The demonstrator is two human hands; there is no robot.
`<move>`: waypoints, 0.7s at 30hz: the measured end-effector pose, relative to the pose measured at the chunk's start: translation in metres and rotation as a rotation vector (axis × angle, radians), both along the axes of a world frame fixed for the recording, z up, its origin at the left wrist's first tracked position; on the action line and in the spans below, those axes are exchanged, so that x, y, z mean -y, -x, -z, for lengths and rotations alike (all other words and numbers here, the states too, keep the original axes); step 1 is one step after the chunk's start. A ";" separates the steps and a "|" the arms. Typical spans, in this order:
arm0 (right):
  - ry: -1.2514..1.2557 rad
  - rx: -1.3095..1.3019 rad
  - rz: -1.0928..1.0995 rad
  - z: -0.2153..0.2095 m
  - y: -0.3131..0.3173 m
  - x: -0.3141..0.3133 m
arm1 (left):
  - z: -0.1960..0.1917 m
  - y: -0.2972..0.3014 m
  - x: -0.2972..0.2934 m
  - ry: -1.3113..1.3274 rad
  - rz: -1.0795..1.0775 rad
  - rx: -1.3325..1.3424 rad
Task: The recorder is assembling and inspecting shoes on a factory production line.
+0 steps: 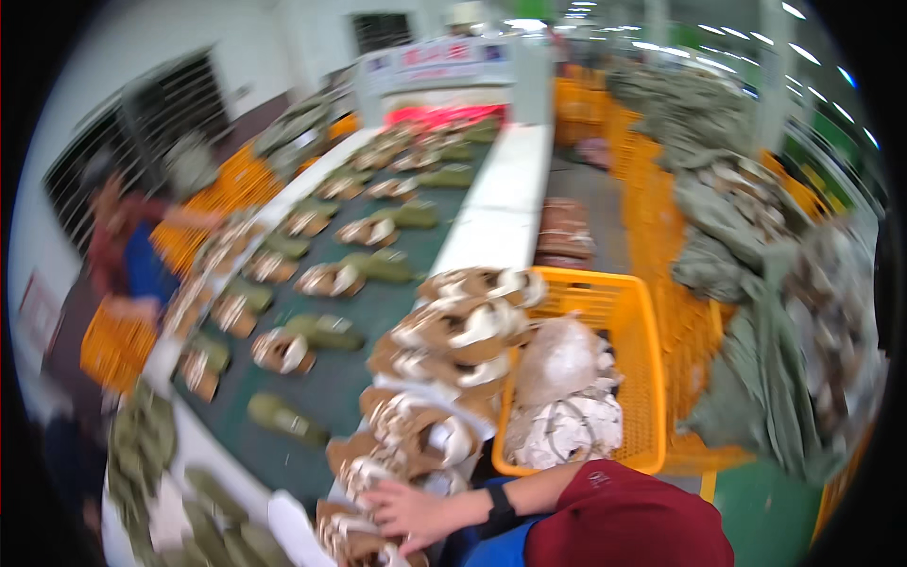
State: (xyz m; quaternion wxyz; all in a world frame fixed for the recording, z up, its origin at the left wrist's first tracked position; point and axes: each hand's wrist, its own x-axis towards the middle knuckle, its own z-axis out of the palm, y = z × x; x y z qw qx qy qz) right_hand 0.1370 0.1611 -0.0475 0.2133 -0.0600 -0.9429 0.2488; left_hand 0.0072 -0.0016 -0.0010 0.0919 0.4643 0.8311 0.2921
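My right hand reaches in from the lower right, a dark band on its wrist, and rests on a row of tan and white sandal uppers. Its fingers are spread over the pieces at the near end of the row; blur hides whether any finger is under a strap. The row lies along the right edge of a dark green conveyor belt. On the belt, more uppers are set out beside olive-green foot-shaped pieces. A blurred white, rounded piece lies left of my hand. My left hand does not show.
Just right of the row stands a yellow crate holding plastic-wrapped goods. Olive-green pieces are heaped at the near left. Across the belt, a person in red and blue works beside yellow crates. Green cloth drapes over crates at right.
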 end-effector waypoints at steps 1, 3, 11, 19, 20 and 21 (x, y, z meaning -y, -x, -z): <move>-0.057 -0.079 -0.003 0.000 -0.002 -0.001 | 0.006 0.003 0.000 -0.026 0.000 0.002; -0.100 -0.203 0.032 -0.002 -0.003 -0.003 | 0.016 0.008 0.004 0.028 -0.036 0.053; -0.071 0.028 0.026 -0.020 0.004 0.000 | 0.006 0.031 0.021 -0.163 0.020 -0.191; -0.073 -0.022 0.037 -0.018 0.004 0.000 | 0.004 0.087 0.028 0.117 -0.091 -0.128; -0.069 -0.032 0.043 -0.018 0.004 0.001 | 0.012 0.087 0.028 0.138 -0.097 -0.114; -0.072 -0.032 0.037 -0.018 0.004 0.001 | 0.021 0.087 0.027 0.177 -0.143 -0.081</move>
